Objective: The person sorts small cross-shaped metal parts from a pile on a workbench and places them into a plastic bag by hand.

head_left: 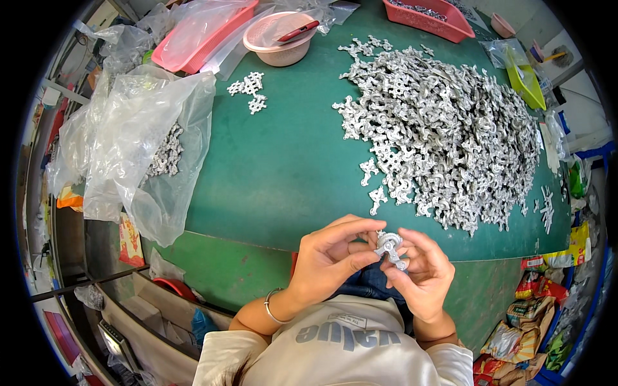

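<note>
Between my two hands, over the table's near edge, is a small silver-grey cast metal part (389,247) with a rounded top and short legs. The fingers and thumb of my left hand (330,256) pinch its left side. My right hand (423,270) grips it from the right, fingers curled round its lower leg. Ahead and to the right lies a large heap of like metal parts (444,128). Two loose metal parts (377,199) lie at the heap's near left edge.
A clear plastic bag (122,148) with metal parts inside lies at the left of the green table (270,174). Farther back stand a pink bowl (273,55) with a red phone (298,31) on it, pink trays (438,19) and a yellow-green scoop (524,80). Several parts (248,85) lie apart.
</note>
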{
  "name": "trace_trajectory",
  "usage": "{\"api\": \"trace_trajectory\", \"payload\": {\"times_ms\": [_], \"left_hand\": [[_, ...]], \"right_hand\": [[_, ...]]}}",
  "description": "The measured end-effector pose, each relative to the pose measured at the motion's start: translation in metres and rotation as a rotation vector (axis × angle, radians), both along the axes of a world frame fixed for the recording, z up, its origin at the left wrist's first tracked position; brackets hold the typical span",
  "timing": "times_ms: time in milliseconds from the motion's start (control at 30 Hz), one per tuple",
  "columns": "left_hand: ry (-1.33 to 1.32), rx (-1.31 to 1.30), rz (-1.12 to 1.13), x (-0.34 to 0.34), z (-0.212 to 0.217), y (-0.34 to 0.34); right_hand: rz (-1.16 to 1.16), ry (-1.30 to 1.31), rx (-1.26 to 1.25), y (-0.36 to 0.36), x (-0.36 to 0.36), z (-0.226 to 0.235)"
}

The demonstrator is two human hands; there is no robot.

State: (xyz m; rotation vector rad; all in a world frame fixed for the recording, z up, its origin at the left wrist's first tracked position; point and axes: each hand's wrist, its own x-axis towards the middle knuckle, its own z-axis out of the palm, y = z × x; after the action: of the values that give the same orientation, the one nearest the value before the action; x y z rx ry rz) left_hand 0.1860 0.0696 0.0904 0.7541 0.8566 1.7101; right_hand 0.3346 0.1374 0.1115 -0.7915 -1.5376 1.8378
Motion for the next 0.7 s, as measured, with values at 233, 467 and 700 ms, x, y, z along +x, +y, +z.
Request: {"api": "trace_trajectory", "payload": {"times_ms": [233,467,700], "left_hand": [[0.033,-0.015,0.019,0.002,0.007,0.002],[-0.013,-0.016,0.020,0.006,0.010,0.006],[-0.071,-0.011,-0.021,0.008,0.013,0.008]], "right_hand": [[-0.031,0.051,0.044,-0.001,0.001,-0.005],[-0.051,0.080,0.259,-0.003,0.002,-0.013],[-0.078,0.084,0.309,-0.003,0.002,-0.015]]}}
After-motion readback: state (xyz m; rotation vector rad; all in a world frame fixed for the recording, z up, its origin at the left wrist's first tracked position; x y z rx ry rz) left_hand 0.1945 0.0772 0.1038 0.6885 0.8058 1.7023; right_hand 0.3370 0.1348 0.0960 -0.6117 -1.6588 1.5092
